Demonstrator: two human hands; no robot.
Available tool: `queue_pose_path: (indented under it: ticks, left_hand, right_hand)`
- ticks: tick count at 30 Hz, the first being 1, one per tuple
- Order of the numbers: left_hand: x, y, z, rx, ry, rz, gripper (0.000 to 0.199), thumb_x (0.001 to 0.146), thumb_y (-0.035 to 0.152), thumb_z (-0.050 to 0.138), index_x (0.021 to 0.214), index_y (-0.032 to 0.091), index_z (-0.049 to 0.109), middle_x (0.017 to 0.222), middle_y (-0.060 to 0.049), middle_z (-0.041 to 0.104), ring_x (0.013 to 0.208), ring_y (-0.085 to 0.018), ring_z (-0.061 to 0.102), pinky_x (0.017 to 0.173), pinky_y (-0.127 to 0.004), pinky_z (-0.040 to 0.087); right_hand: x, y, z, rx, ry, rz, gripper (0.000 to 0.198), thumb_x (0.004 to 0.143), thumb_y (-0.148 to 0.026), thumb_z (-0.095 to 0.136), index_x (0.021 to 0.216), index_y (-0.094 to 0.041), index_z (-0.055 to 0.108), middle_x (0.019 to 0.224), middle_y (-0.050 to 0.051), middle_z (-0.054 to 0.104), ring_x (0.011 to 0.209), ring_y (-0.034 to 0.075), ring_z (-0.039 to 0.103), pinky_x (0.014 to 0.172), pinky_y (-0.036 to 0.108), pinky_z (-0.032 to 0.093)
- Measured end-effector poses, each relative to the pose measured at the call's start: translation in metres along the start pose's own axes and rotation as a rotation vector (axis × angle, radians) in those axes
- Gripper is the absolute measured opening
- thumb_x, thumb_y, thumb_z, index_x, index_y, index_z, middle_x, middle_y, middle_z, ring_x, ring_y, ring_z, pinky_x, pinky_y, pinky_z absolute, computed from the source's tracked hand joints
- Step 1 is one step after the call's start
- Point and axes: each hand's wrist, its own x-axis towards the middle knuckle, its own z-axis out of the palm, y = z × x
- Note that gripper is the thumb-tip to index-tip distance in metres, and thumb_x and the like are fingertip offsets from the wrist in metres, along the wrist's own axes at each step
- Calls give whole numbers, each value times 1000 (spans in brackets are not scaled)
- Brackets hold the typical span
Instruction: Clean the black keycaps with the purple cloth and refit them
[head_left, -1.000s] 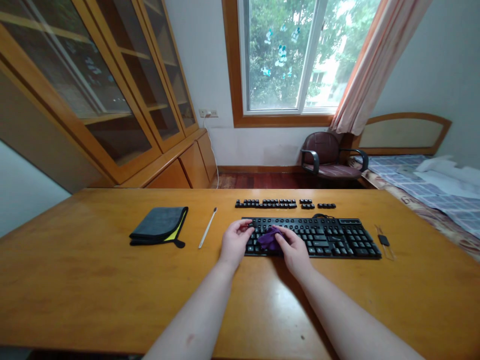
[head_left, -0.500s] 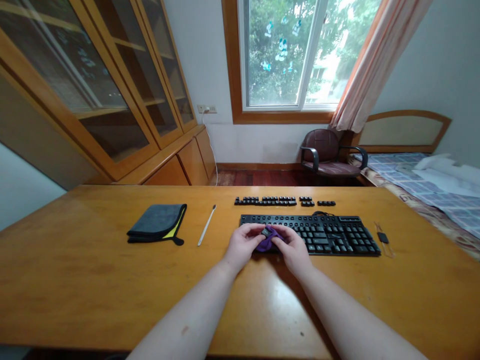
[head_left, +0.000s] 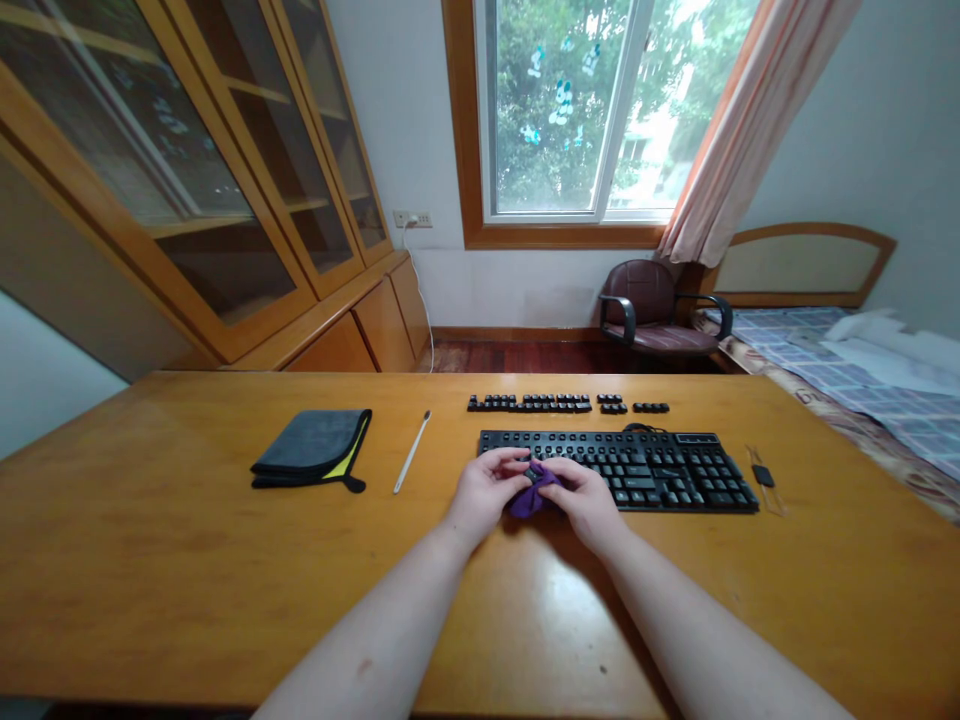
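Both my hands meet over the front left part of a black keyboard (head_left: pixel 660 470). Between the thumb and fingers of my left hand (head_left: pixel 487 492) is a small black keycap (head_left: pixel 532 474), partly hidden by cloth and fingers. My right hand (head_left: pixel 583 500) pinches a purple cloth (head_left: pixel 534 500) against the keycap. Along the keyboard's top, several switches show without caps. Behind it, rows of loose keycaps (head_left: pixel 551 403) are lined up on the wooden table (head_left: pixel 225 580).
To the left lie a folded grey cloth (head_left: pixel 311 442) with a yellow lining and a white toothbrush (head_left: pixel 412 453). A wire keycap puller (head_left: pixel 763 476) lies right of the keyboard. Beyond the table stand a chair (head_left: pixel 652 305), a bed (head_left: pixel 847 340) and a glass-door cabinet (head_left: pixel 262 180).
The purple cloth has shifted around the keycap and now hangs slightly lower between my hands. Both hands stay in nearly the same place.
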Motion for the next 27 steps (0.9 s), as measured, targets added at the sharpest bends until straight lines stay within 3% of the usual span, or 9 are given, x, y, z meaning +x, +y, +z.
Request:
queue_pose_path:
  ticks: [5,10,16,24,27]
  left_hand:
    - [0,-1,4,-59,8,-7,42,60,19,72,101,14,63,83,-7,70,79,-19,66,80,-36,51]
    - [1,-3,6,-31,80,1,39,60,14,72,98,14,64,91,-8,69,90,-20,64,88,-36,48]
    - [1,-5,7,-17,-2,26,47,55,5,72,100,15,62,103,-9,66,102,-21,59,95,-36,44]
    - [3,-2,1,97,-26,100,31,69,14,63,100,16,65,108,-9,65,104,-21,58,98,-39,40]
    - [3,-3,0,74,6,102,37,65,13,66,102,17,63,109,-8,63,100,-19,59,94,-36,44]
  right_hand:
    - [-1,1,2,44,68,37,10,66,-27,68,73,-20,71,77,3,66,76,19,59,74,31,46]
    - [1,7,2,44,165,122,14,67,-30,66,74,-18,69,74,3,67,70,17,59,69,29,46]
    - [0,7,6,30,151,156,17,66,-31,67,75,-18,68,74,3,68,70,18,59,67,29,47]
    - [3,10,4,114,236,144,25,68,-36,67,88,-19,69,89,5,70,84,21,62,81,35,47]
    - [3,12,3,107,240,131,28,69,-36,66,91,-20,69,96,6,69,92,24,62,86,38,46]
